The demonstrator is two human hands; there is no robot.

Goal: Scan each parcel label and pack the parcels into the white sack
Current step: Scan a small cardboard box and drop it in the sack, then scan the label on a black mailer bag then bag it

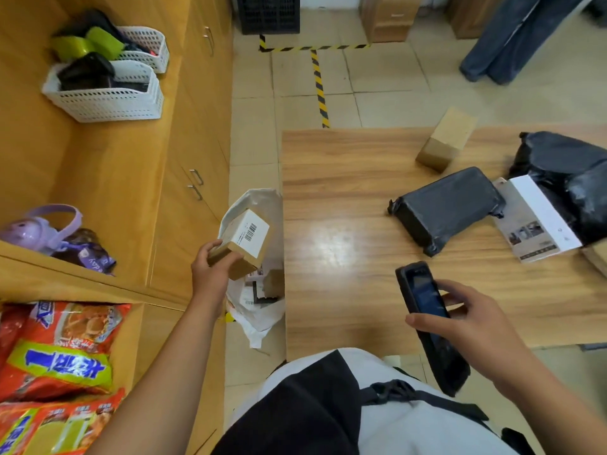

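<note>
My left hand (210, 274) grips a small cardboard box (244, 243) with a white barcode label facing up, held above the open mouth of the white sack (259, 200). The sack stands on the floor by the table's left edge and holds several parcels (262, 289). Over the table's near edge, my right hand (473, 326) holds a black handheld scanner (427, 320), screen up. On the wooden table (338, 198) lie a black-wrapped parcel (446, 208), a brown cardboard box (446, 139), a white flat box (535, 218) and a big black bag parcel (568, 178).
Yellow cabinets (184, 133) run along the left, with white baskets (105, 96), a purple bottle (36, 231) and snack packs (59, 349) on top. Another person's legs in jeans (512, 37) stand on the tiled floor at the far right. Hazard tape (320, 90) marks the floor.
</note>
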